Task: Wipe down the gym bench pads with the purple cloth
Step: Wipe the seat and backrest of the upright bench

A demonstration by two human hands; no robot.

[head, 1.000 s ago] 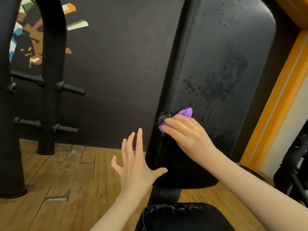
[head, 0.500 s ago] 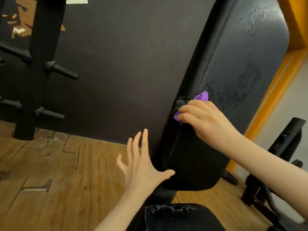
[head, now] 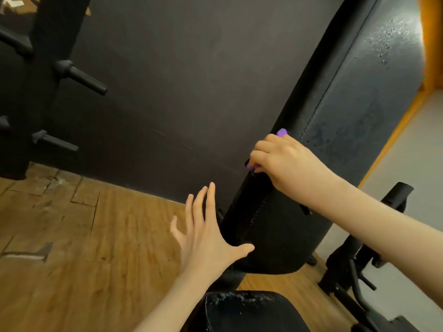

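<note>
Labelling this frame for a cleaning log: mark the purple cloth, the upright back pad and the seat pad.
purple cloth (head: 282, 132), head view, corner above the knuckles.
upright back pad (head: 364, 111), head view, wet front face.
seat pad (head: 249, 312), head view, top surface.

Dark grey wall (head: 191, 80) fills most of the bkgd. Wood plank floor (head: 72, 248) below, w/ cracks and a chipped patch at left. Black rack post (head: 48, 75) at left w/ round pegs (head: 81, 77) sticking out. Orange trim (head: 431, 44) at top right, lit bright; pale floor (head: 407, 164) beside it. Black metal frame (head: 354, 267) stands at lower right.
</note>
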